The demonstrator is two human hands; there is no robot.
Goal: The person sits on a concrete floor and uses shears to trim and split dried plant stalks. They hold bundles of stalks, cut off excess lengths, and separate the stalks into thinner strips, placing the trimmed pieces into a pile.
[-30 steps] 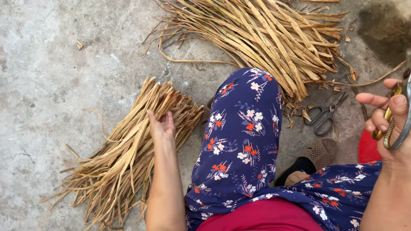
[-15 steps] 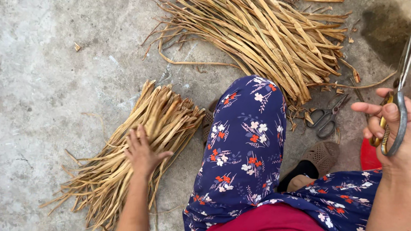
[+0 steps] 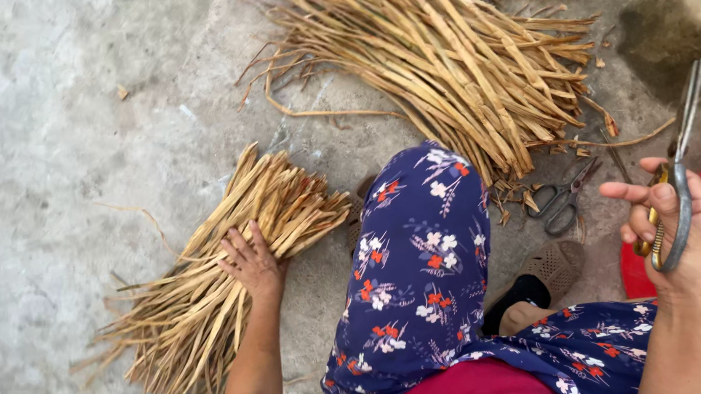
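- Fingers (image 3: 237, 249) of the left hand (image 3: 252, 265) lie spread, pressing flat on the smaller bundle of dry tan leaf strips (image 3: 207, 294) on the grey concrete floor (image 3: 50, 147).
- Right hand (image 3: 682, 236) is clenched around long metal scissors with yellowish handles (image 3: 676, 185), blades pointing up.
- Small dark scissors (image 3: 563, 197) lie beside the larger heap of dry strips (image 3: 448, 53).

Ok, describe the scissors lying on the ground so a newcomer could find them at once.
Start at the big pile of dried strips at the top of the concrete floor. Below its lower right end, beside the knee in blue flowered cloth and above the brown shoe, lie the small dark scissors. Unlike the larger pair in the right hand, nobody holds them.
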